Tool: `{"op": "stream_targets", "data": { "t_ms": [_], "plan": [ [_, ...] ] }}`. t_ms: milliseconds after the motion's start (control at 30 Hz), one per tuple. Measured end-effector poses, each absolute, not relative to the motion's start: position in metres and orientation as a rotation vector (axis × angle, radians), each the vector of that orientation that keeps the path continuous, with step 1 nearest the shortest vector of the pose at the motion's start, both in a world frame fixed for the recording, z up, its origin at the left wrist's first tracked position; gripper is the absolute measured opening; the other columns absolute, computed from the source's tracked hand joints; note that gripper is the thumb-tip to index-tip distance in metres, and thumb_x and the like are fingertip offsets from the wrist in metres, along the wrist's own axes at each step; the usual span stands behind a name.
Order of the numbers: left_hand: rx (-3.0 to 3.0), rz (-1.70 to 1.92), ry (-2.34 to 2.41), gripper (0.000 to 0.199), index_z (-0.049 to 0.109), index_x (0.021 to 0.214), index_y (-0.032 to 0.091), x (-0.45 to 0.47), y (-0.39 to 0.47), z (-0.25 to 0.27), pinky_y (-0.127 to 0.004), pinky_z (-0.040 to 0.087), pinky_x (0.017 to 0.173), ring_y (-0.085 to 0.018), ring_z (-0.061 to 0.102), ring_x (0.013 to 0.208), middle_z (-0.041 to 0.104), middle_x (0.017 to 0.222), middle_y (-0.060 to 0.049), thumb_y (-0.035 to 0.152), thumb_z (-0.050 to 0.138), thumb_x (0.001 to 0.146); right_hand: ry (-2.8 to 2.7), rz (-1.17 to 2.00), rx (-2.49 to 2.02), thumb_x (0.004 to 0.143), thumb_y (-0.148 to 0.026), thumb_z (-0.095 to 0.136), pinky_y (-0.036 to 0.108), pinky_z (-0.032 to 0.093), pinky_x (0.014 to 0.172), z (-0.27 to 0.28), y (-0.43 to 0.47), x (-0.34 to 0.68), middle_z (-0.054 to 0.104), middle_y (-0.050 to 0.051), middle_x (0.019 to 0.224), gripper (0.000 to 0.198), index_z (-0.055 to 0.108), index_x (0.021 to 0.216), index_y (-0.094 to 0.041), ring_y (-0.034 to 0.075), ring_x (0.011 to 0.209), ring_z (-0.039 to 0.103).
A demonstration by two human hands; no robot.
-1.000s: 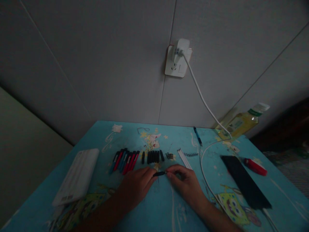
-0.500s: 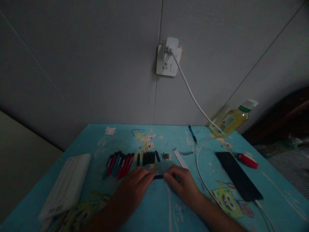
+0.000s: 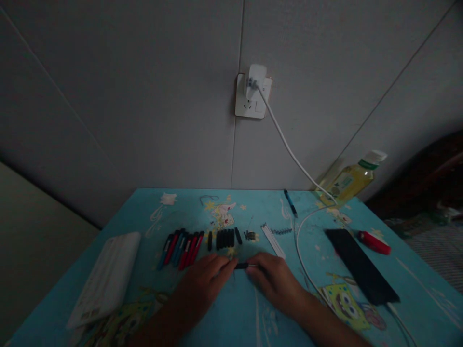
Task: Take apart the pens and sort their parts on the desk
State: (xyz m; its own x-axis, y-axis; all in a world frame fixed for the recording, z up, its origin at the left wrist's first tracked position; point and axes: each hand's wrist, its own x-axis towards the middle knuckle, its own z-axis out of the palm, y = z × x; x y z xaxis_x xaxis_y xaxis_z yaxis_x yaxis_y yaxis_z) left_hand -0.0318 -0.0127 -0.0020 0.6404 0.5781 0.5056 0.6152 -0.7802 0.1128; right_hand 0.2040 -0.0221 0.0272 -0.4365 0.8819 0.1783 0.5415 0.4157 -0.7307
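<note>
My left hand [image 3: 204,282] and my right hand [image 3: 273,279] rest on the blue cartoon-print table [image 3: 238,318], fingertips meeting on a short black pen part [image 3: 241,265] held between them. Just beyond lie a row of red, blue and black pen barrels [image 3: 180,246], a cluster of short black pen grips [image 3: 226,238], some small dark bits [image 3: 249,235], white refills [image 3: 273,240] and a row of springs [image 3: 282,231]. The light is dim.
A white flat box [image 3: 104,279] lies at the left. A black phone [image 3: 360,272] with a white cable [image 3: 302,250] to the wall charger [image 3: 253,89], a red object [image 3: 374,242], a yellow drink bottle [image 3: 349,180] and a blue pen [image 3: 290,203] sit on the right.
The view has shifted slightly; my hands stay together on the black pen part, their fingertips drawn a bit closer over it. Nothing else on the table has moved.
</note>
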Motion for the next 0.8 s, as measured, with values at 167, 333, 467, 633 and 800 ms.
{"op": "stream_targets", "data": {
  "t_ms": [167,333,467,633,800],
  "plan": [
    [-2.756,-0.862,-0.847,0.032,0.057,0.129,0.016,-0.033,-0.013,0.005,-0.035,0.052,0.084,-0.018,0.059,0.093,0.066,0.104,-0.007,0.016,0.048,0.098,-2.191,0.843,-1.216,0.102,-0.032,0.038,0.024,0.039,0.061,0.02,-0.024,0.204,0.057,-0.002,0.062,0.039,0.057,0.072,-0.019,0.011,0.058,0.055],
    [-2.75,-0.921,-0.923,0.031,0.059,0.126,0.017,-0.032,-0.013,0.01,-0.033,0.052,0.081,-0.017,0.059,0.09,0.065,0.101,-0.007,0.013,0.049,0.097,-2.126,0.893,-1.266,0.104,-0.034,0.034,0.025,0.04,0.06,0.02,-0.025,0.203,0.056,-0.002,0.06,0.043,0.059,0.073,-0.019,0.012,0.057,0.054],
    [-2.751,-0.94,-0.978,0.03,0.059,0.125,0.016,-0.033,-0.012,0.009,-0.032,0.052,0.078,-0.017,0.057,0.088,0.064,0.1,-0.007,0.014,0.047,0.098,-2.095,0.817,-1.17,0.1,-0.034,0.044,0.027,0.046,0.075,0.029,-0.021,0.208,0.065,0.003,0.09,0.023,0.063,0.098,-0.021,0.015,0.08,0.061],
    [-2.754,-0.881,-1.027,0.029,0.059,0.125,0.016,-0.034,-0.01,0.004,-0.035,0.051,0.081,-0.019,0.057,0.091,0.063,0.104,-0.008,0.015,0.044,0.099,-2.171,0.665,-1.134,0.096,-0.027,0.054,0.031,0.045,0.081,0.029,-0.019,0.21,0.065,0.003,0.098,0.014,0.06,0.109,-0.024,0.017,0.087,0.06],
    [-2.754,-0.916,-1.014,0.021,0.062,0.112,0.015,-0.03,-0.009,0.007,-0.035,0.05,0.08,-0.019,0.058,0.089,0.063,0.096,-0.007,0.015,0.047,0.098,-2.223,0.604,-1.152,0.098,-0.022,0.048,0.033,0.042,0.079,0.028,-0.025,0.208,0.066,0.001,0.088,0.012,0.06,0.101,-0.024,0.018,0.082,0.06]
  ]
}}
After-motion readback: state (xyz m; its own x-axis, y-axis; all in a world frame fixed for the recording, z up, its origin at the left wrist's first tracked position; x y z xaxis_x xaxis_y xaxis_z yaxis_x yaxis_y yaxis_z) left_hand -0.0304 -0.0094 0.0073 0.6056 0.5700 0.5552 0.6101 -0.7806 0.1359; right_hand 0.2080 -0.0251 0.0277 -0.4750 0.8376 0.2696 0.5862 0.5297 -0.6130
